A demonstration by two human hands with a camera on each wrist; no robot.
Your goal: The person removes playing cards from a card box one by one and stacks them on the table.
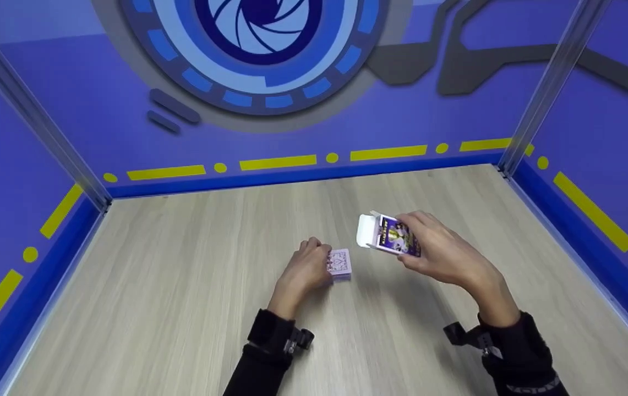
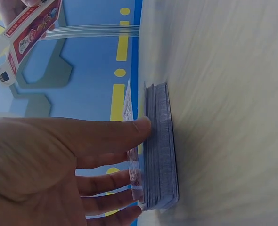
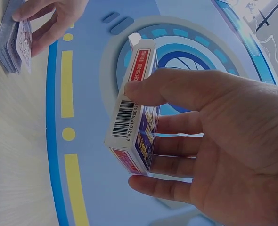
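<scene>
A deck of playing cards [image 1: 339, 261] with purple-patterned backs lies on the table, mostly squared up. My left hand [image 1: 307, 267] grips its left part, thumb along the near side and fingers across at the far side. In the left wrist view, the top card [image 2: 131, 141] stands a little apart from the stack [image 2: 160, 146]. To the right, my right hand [image 1: 446, 250] holds a purple card box [image 1: 396, 236] above the table, thumb on the barcode side [image 3: 125, 117] and fingers behind. The box's white end flap [image 1: 367, 230] is open and points left toward the deck.
The light wood-grain table [image 1: 181, 286] is closed in by blue panels [image 1: 269, 148] with yellow markings at the back and both sides. Metal corner posts [image 1: 545, 88] stand at the back corners. Each wrist wears a black band with a small camera [image 1: 304, 338].
</scene>
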